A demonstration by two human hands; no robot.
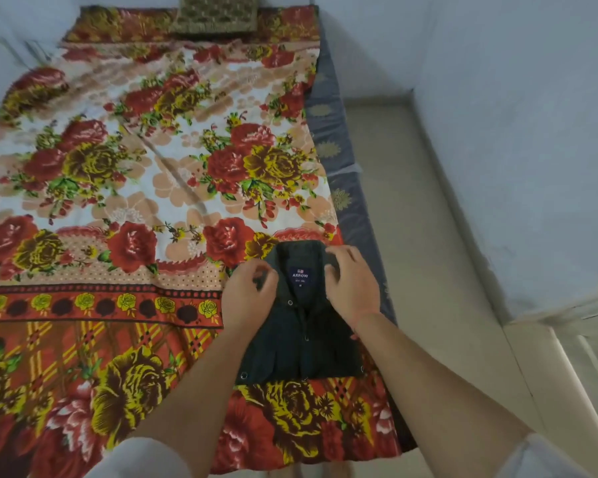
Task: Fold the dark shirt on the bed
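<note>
The dark shirt [304,343] lies folded into a compact rectangle near the bed's right front corner, collar away from me, a blue neck label showing. My left hand [247,296] pinches the left collar flap with curled fingers. My right hand [351,282] grips the right collar flap the same way. Both hands sit on either side of the label. The snap buttons run down the placket between them.
The bed is covered by a floral red, yellow and cream blanket [135,174]. A patterned cushion [216,13] lies at the far end. The grey mattress edge [339,167] borders a pale floor [428,219] on the right, with walls beyond.
</note>
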